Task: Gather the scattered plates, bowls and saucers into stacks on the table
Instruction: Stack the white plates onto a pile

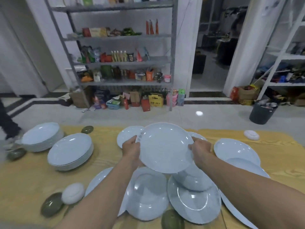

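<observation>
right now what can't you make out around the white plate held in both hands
Head view only:
- Large white plate, gripped by left hand and right hand: it hides the scattered white plates below, so their count is unclear.
- Grey label on its rim: too blurred to read.
- Olive green saucer: cut off by the bottom edge.

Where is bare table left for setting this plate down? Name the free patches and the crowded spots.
Bare yellow wood-grain table lies between the nearer stack of white plates and the left hand. More lies at the far right, between the small white upturned bowl and the loose white plate. The near centre under the held white plate is crowded with overlapping plates.
</observation>
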The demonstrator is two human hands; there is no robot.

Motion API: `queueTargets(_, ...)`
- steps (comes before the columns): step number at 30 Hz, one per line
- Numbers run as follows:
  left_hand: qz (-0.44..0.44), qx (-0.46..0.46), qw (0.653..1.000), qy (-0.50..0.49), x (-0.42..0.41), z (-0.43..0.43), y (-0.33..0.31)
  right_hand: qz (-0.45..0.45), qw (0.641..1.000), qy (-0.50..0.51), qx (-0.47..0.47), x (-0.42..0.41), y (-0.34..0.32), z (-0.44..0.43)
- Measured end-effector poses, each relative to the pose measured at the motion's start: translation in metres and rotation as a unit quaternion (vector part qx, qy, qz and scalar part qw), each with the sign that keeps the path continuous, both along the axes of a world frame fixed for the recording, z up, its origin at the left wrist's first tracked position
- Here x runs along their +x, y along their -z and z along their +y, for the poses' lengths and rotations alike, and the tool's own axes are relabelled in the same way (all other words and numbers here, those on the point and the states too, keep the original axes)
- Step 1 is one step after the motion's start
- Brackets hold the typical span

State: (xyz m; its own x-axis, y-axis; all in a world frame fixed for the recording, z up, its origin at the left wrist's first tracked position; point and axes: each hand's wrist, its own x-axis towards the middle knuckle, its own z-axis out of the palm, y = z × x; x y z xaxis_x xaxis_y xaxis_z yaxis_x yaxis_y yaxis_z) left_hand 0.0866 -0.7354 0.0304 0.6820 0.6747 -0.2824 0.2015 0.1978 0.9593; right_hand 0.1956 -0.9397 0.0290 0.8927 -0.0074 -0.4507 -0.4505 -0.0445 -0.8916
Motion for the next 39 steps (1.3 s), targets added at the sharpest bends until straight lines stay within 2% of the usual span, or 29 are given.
queueTargets(3, -0.018, -0.029, 0.998, -0.044, -0.043, 0.059, -0.014, 0.000, 1.000, -0.009, 0.027, -0.027, -0.002, 0.077)
queueTargets(11, -0.022, -0.080, 0.986, -0.143, -0.135, 0.204, -0.015, -0.032, 0.983, -0.176, -0.027, -0.087, 0.000, 0.246)
queueTargets(17, -0.003, -0.096, 0.973, -0.208, -0.157, 0.301, 0.002, -0.043, 0.960, -0.272, -0.057, -0.086, 0.019, 0.361)
queueTargets(22, 0.012, -0.137, 0.968, -0.211, -0.149, 0.383, 0.032, -0.055, 0.947, -0.311, -0.065, -0.081, 0.046, 0.449)
queueTargets(29, 0.018, -0.189, 0.963, -0.194, -0.131, 0.461, 0.077, -0.009, 0.949, -0.305, -0.075, -0.075, 0.082, 0.520)
queueTargets(33, 0.031, -0.197, 0.968, -0.151, -0.106, 0.509, 0.138, 0.018, 0.953, -0.290, -0.087, -0.070, 0.098, 0.539)
queueTargets(39, 0.069, -0.199, 0.970, -0.125, -0.084, 0.524, 0.150, 0.055, 0.957, -0.260, -0.116, -0.066, 0.125, 0.553)
